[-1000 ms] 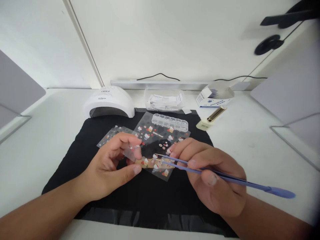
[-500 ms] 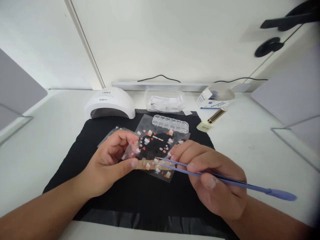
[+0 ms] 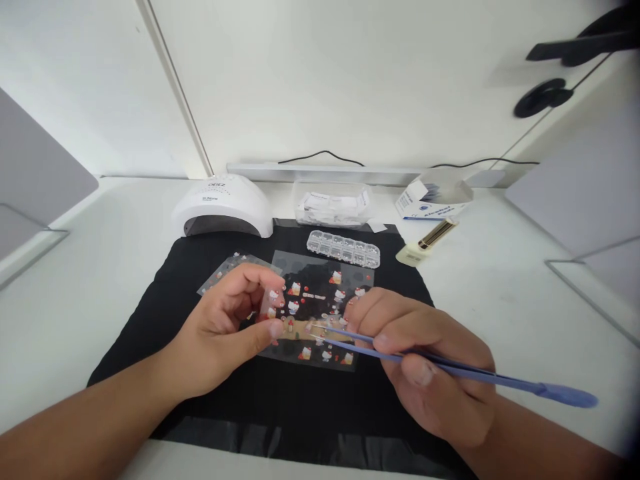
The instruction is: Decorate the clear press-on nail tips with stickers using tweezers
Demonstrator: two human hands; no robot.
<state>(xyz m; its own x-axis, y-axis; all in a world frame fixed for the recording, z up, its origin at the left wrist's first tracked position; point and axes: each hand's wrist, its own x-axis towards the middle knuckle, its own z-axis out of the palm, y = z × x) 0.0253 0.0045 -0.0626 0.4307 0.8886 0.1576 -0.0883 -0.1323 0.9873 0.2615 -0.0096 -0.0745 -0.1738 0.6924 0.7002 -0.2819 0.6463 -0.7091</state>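
- We see the left hand (image 3: 225, 333) pinching the left edge of a clear sticker sheet (image 3: 320, 293) between thumb and forefinger, fingers closed on it.
- The sheet carries small red-and-white stickers and lies over the middle of the black mat (image 3: 150, 313), its right part reaching the fingers of the other hand.
- The right hand (image 3: 430, 373) is closed on blue tweezers (image 3: 450, 370), held between thumb and fingers, with the handle end pointing off to the right.
- The tweezer tips sit at the sheet's lower middle, just right of the left thumb; we cannot tell whether they grip a sticker.
- A second sticker sheet (image 3: 223, 269) lies on the mat behind the left hand.
- A clear bead organiser (image 3: 343, 247) sits just beyond the held sheet.
- A white nail lamp (image 3: 223, 205) stands at the mat's far left corner.
- A clear tub of packets (image 3: 333, 203), an open white box (image 3: 433, 200) and a gold-capped bottle (image 3: 426, 241) rest on the white table (image 3: 500, 293).
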